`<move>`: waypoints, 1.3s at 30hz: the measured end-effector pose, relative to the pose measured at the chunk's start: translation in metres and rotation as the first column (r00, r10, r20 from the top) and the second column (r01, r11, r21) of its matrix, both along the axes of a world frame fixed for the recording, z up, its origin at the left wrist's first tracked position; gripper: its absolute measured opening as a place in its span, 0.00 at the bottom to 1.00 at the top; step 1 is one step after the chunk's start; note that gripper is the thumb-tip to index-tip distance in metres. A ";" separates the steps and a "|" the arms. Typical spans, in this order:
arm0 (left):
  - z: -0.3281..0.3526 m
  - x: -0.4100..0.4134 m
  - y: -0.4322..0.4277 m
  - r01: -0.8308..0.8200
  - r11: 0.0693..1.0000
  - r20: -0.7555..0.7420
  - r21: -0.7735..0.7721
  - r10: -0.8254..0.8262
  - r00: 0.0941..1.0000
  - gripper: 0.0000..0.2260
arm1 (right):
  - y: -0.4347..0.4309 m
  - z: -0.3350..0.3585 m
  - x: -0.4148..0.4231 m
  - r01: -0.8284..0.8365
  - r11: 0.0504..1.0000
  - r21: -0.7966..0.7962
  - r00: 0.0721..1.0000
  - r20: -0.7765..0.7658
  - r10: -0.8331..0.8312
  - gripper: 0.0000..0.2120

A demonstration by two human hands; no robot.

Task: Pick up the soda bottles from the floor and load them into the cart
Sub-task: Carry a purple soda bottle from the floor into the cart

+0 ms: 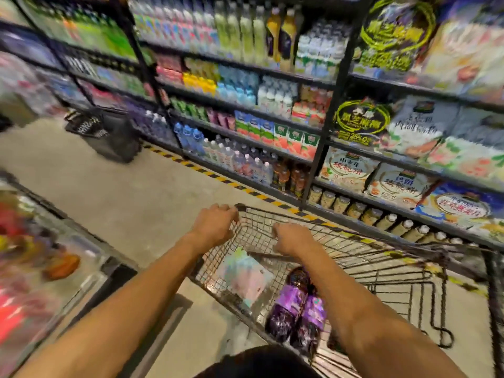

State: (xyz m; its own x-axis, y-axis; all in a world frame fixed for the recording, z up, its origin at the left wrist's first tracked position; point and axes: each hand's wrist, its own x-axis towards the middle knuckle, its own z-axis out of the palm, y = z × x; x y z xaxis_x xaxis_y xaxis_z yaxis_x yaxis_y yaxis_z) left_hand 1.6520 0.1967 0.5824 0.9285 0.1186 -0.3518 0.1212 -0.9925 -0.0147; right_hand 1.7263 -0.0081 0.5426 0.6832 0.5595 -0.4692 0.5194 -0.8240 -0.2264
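Cart point(381, 266) alongside the drinks shelving point(245, 105), wire basket below the viewer. Left hand point(215, 223) curled over the corner of the rim; right hand point(293, 238) curled over a wire just beside it, on the shelf side. Both clamp the cart and neither holds a bottle.

Two soda bottles point(297, 309) with purple labels lie side by side in the bottom of the basket, touching. Their long axes run from the right hand back toward the body. They sit under the right forearm, so the right hand is nearer. Pale packet point(245, 279) lies beside them, below the left wrist.

Floor point(122, 200) shows no loose soda bottle in view, though the frame is blurred.

Judgement: any further pick means releasing the rim and reaching outside the basket. Which way cannot yet be read.
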 end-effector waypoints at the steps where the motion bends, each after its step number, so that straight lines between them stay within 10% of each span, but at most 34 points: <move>1: 0.007 -0.010 0.004 -0.034 0.999 0.014 0.010 0.033 0.999 0.19 | 0.009 0.009 -0.001 -0.042 0.999 -0.003 0.999 0.006 0.042 0.13; 13: 0.093 -0.265 0.073 -0.572 0.813 0.111 0.110 0.561 0.820 0.21 | 0.189 0.109 -0.149 -0.638 0.764 -0.101 0.726 0.252 0.640 0.15; 25: 0.102 -0.659 0.019 -0.976 0.216 0.098 0.012 0.971 0.216 0.19 | 0.262 0.121 -0.526 -0.983 0.091 -0.157 0.042 0.290 0.956 0.18; 39: 0.094 -0.953 -0.105 -0.879 -0.473 0.144 -0.060 0.867 -0.476 0.10 | 0.300 0.131 -0.824 -0.890 -0.416 -0.189 -0.454 0.273 0.848 0.15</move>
State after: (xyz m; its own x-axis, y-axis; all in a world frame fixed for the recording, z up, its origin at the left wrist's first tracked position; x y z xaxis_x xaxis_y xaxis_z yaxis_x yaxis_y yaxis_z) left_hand 0.6986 0.0914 0.6768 -0.5520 0.8040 -0.2212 0.8146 0.5766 0.0628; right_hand 0.9021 0.2922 0.6738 -0.7863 0.5010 -0.3616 0.5075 0.8575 0.0845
